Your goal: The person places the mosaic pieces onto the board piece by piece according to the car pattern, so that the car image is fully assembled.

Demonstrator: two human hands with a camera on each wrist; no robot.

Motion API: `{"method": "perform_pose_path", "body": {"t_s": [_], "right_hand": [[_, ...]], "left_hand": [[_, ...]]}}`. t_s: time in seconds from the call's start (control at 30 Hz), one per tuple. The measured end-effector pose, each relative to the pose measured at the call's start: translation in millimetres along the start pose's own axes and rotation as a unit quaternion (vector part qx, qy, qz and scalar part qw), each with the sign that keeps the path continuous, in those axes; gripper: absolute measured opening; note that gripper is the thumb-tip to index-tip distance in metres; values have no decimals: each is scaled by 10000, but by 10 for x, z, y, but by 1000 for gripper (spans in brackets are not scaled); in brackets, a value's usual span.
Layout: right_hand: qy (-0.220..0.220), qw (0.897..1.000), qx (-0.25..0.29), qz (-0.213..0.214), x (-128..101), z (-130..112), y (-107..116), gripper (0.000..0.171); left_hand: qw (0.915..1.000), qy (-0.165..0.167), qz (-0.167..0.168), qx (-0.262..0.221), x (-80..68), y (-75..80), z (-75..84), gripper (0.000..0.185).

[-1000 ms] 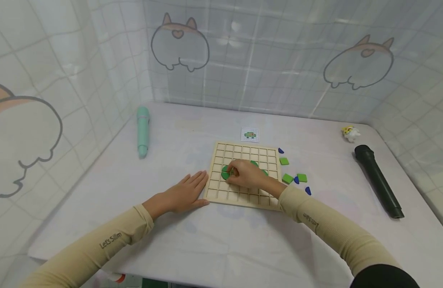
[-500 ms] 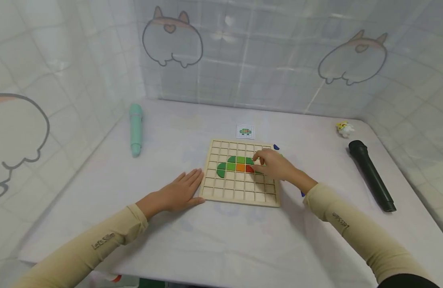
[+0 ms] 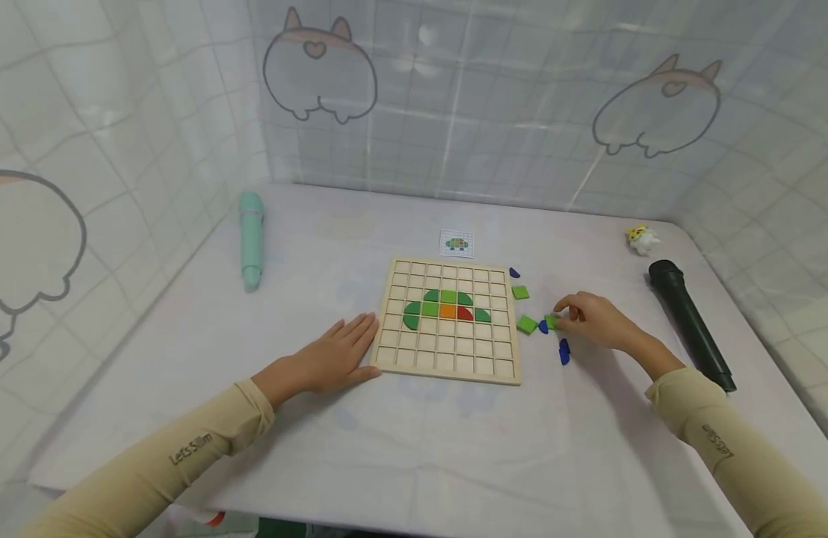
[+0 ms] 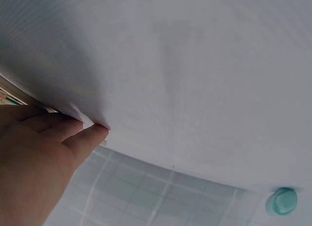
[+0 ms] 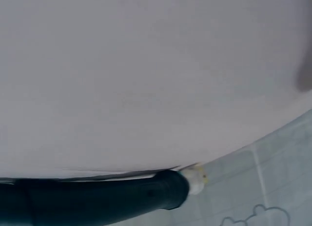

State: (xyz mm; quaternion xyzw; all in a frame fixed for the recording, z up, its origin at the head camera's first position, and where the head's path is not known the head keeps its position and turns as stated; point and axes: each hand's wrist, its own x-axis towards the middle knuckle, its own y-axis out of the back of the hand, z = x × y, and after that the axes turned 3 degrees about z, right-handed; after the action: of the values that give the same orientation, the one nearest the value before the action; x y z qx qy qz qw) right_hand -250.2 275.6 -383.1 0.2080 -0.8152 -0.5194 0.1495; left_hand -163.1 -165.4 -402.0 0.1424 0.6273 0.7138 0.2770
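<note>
My left hand lies flat on the table with fingers spread, its fingertips and thumb along the left edge of a wooden grid board. In the left wrist view, the left hand shows at the lower left. My right hand is right of the board, thumb and forefinger close about a green square tile, a gap showing between them. Set in the board are dark green curved pieces, light green squares, an orange square and a red quarter-round piece.
Beside the board lie other green square tiles and blue pieces. A small pattern card sits behind it. A mint-green capped stick is far left; a black microphone and small figurine are right.
My right hand has moved from over the board to the tiles on its right, uncovering the coloured pieces on the grid. The left hand stays at the board's edge.
</note>
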Motion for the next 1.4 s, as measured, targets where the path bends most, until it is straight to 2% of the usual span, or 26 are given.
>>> {"method": "perform_pose_path", "body": {"t_s": [0.17, 0.33, 0.5, 0.63, 0.8, 1.03, 1.4], "right_hand": [[-72, 9993, 351, -110, -89, 94, -24, 30], [-263, 9982, 503, -188, -93, 134, -55, 28], [-475, 9973, 482, -291, -66, 119, -30, 29], [-552, 9976, 377, -173, -28, 62, 34, 30], [-397, 9988, 298, 38, 77, -87, 59, 31], [-74, 9989, 465, 11, 342, -393, -113, 33], [577, 9966, 489, -321, 650, -897, -405, 33]], "left_hand": [[10000, -3, 22, 7, 7, -25, -23, 79], [10000, -58, 59, -27, 6, -28, -18, 79], [10000, -52, 72, -12, 2, -16, -12, 79], [9999, -42, 84, 57, 0, -21, -19, 79], [9999, -60, 89, 0, -6, -24, -21, 79], [9999, -80, 82, 31, -9, -17, -12, 79], [10000, 21, 26, 17, 2, -22, 8, 79]]}}
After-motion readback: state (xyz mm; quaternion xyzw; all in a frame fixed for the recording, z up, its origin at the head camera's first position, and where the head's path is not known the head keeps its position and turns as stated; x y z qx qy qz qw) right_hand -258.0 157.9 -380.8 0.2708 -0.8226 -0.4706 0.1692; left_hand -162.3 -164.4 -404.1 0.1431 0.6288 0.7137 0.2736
